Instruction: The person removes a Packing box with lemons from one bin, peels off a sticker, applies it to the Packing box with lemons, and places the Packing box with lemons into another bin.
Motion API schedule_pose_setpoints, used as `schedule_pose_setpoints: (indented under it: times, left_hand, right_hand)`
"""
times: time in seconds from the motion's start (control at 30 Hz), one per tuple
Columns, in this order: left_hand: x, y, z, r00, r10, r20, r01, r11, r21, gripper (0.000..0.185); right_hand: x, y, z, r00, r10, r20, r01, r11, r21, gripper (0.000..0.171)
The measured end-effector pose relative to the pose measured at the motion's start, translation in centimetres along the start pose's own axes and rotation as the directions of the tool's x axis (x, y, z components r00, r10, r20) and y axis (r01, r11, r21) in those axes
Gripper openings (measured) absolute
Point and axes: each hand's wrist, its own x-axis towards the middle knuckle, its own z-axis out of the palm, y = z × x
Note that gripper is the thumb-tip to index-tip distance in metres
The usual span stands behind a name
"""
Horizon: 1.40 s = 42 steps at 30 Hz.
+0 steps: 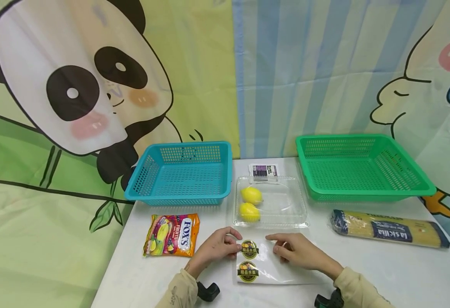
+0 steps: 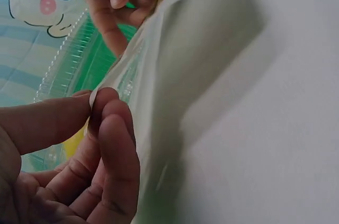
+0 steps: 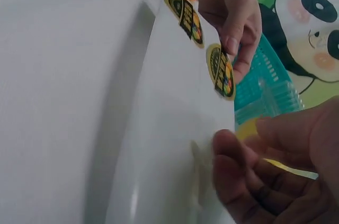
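A white sheet of stickers (image 1: 275,271) is held up off the table in front of the person, with two round black-and-gold fruit labels (image 1: 248,271) along its left side. The left hand (image 1: 218,248) pinches the sheet's left edge between thumb and fingers, beside the upper label (image 3: 221,70). Over the sheet's upper right part is the right hand (image 1: 296,251), index finger extended and the other fingers loosely bent. Nothing shows between the right fingers (image 3: 228,147). Just beyond the sheet, two lemons (image 1: 251,195) lie at the left inside a clear plastic box (image 1: 282,203).
Behind stand a blue basket (image 1: 194,184) at left and a green basket (image 1: 348,175) at right. A candy bag (image 1: 172,235) lies left of the hands, a pasta pack (image 1: 390,229) to the right. A small printed packet (image 1: 263,170) lies behind the box.
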Motion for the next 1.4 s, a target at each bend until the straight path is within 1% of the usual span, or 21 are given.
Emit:
schedule_pose_setpoints:
  times: [0.1,0.17,0.23,0.27,0.33,0.43,0.6,0.8,1.0,1.1,1.23,1.3,1.4]
  left_hand:
    - [0.0,0.2,0.0,1.0,-0.008,0.02,0.008,0.999,-0.049,0.027]
    - [0.0,0.3,0.0,1.0,-0.008,0.028,0.01,0.997,-0.075,0.027]
    - [-0.1,0.6,0.2,0.999,-0.013,0.031,0.016,0.995,-0.1,0.028]
    - [-0.1,0.6,0.3,0.999,-0.014,0.034,0.018,0.993,-0.113,0.028]
    - [-0.1,0.7,0.5,0.999,-0.017,0.039,0.022,0.991,-0.133,0.027]
    - [0.0,0.6,0.9,0.998,-0.016,0.054,0.025,0.986,-0.164,0.025]
    - [0.1,0.5,1.3,0.997,-0.027,0.066,0.039,0.982,-0.186,0.024]
    - [0.2,0.9,1.2,0.997,-0.056,0.053,0.065,0.982,-0.177,0.023]
    - [0.1,0.9,1.0,0.996,-0.034,0.079,0.049,0.978,-0.205,0.02]
    - [0.0,0.9,0.9,0.996,-0.026,0.082,0.043,0.977,-0.208,0.02]
    - [-0.2,0.9,0.8,0.996,-0.029,0.088,0.046,0.979,-0.2,0.021]
    - [-0.3,0.8,0.8,0.996,-0.034,0.088,0.05,0.981,-0.189,0.022]
    - [-0.5,0.5,0.6,0.996,-0.039,0.081,0.051,0.986,-0.16,0.023]
  right_hand:
    - [0.5,-0.8,0.7,0.993,-0.087,-0.075,0.083,0.996,-0.044,0.023]
    - [1.1,-1.5,1.3,0.98,-0.161,-0.12,0.15,0.984,-0.094,0.016]
    - [1.6,-2.0,1.9,0.967,-0.214,-0.141,0.195,0.971,-0.137,0.011]
    - [1.9,-2.3,2.2,0.963,-0.23,-0.141,0.209,0.966,-0.149,0.011]
    - [2.2,-2.8,2.8,0.963,-0.233,-0.134,0.21,0.963,-0.168,0.015]
    - [2.5,-3.4,3.5,0.97,-0.206,-0.125,0.181,0.965,-0.191,0.02]
    - [2.7,-3.7,3.9,0.975,-0.178,-0.134,0.147,0.966,-0.212,0.023]
    - [2.9,-3.8,3.8,0.981,-0.14,-0.136,0.11,0.972,-0.208,0.019]
    - [3.1,-4.0,3.7,0.984,-0.117,-0.132,0.091,0.977,-0.192,0.011]
    - [3.1,-4.1,3.6,0.981,-0.128,-0.149,0.096,0.974,-0.204,0.012]
    - [3.0,-3.9,3.6,0.971,-0.135,-0.196,0.09,0.97,-0.224,0.018]
    - [2.9,-3.8,3.4,0.965,-0.135,-0.226,0.083,0.971,-0.224,0.02]
    - [2.8,-3.4,3.1,0.948,-0.144,-0.282,0.082,0.972,-0.22,0.022]
